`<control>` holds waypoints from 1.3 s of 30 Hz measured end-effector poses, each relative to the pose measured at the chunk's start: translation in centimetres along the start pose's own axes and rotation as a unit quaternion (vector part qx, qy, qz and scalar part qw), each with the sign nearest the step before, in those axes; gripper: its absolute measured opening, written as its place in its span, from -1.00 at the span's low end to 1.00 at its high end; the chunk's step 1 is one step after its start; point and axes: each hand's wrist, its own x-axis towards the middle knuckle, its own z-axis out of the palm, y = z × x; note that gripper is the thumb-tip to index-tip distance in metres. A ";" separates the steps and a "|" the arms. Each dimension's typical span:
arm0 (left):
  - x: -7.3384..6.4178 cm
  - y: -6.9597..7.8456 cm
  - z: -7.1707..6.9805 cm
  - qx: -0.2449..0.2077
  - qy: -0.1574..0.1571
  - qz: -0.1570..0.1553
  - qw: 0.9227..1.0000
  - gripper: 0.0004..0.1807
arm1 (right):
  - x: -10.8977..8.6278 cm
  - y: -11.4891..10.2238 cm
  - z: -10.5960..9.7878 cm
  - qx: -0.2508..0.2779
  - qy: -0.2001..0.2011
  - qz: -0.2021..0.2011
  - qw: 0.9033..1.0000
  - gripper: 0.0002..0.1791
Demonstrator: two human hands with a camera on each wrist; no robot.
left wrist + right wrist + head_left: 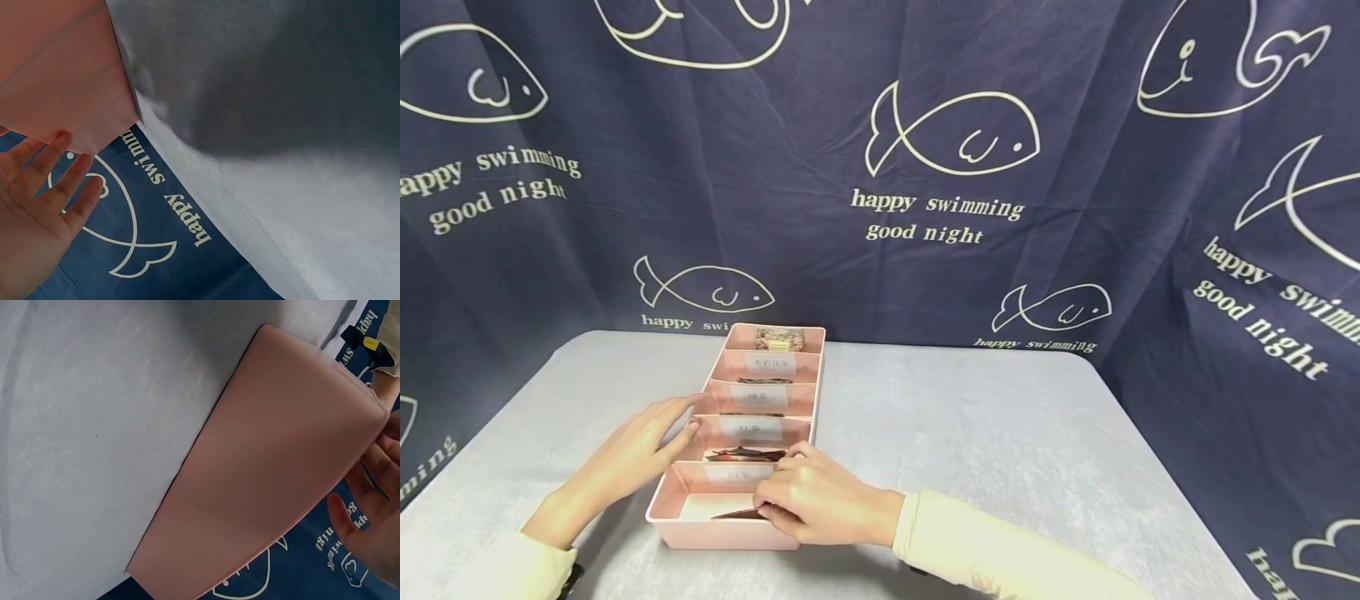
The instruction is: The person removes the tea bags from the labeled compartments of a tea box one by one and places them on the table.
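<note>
Your two cream sleeves (pixel 1015 546) lead to a right hand (pixel 827 496) whose curled fingers seem to pinch the dark packet (pixel 736 514) in the nearest compartment (pixel 696 505), its edge running leftward, across the long axis of the pink box (pixel 730 535). Your left hand (pixel 638 437), fingers loosely extended, is farther off at the left rim (pixel 662 488). Count one box on the table (pixel 1000 433), five compartments, four labels (pixel 758 396); you cannot tell the packet total.

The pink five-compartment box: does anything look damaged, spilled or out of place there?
Nothing stands out. The pink five-compartment box sits upright on the table, its visible walls look undamaged, and no spill shows. The right hand hides part of the front compartment.
</note>
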 end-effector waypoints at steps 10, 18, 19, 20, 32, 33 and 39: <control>0.1 -0.1 0.0 0.007 0.009 0.012 1.000 -0.55 | 0.3 0.0 0.1 -0.035 0.040 0.044 0.998 -0.90; 0.2 0.1 -0.1 0.026 0.022 0.024 0.999 -0.54 | 0.4 0.4 0.2 -0.008 0.057 0.086 0.995 -0.95; 0.2 0.1 -0.2 0.027 0.022 0.025 0.999 -0.54 | 0.4 0.5 0.1 -0.002 0.059 0.091 0.994 -0.95; 0.2 0.1 -0.2 0.030 0.023 0.026 0.999 -0.54 | 0.4 0.6 0.1 0.004 0.060 0.096 0.994 -0.95; 0.3 -0.2 -0.3 0.039 0.045 0.051 0.997 -0.56 | 1.1 1.5 -1.8 0.065 0.098 0.134 0.984 -0.96; 0.3 -0.2 -0.3 0.039 0.046 0.052 0.997 -0.56 | 1.1 1.7 -2.1 0.072 0.101 0.138 0.983 -0.96; 0.4 -0.2 -0.2 0.043 0.048 0.052 0.997 -0.57 | 1.3 2.6 -3.5 0.095 0.125 0.147 0.977 -0.95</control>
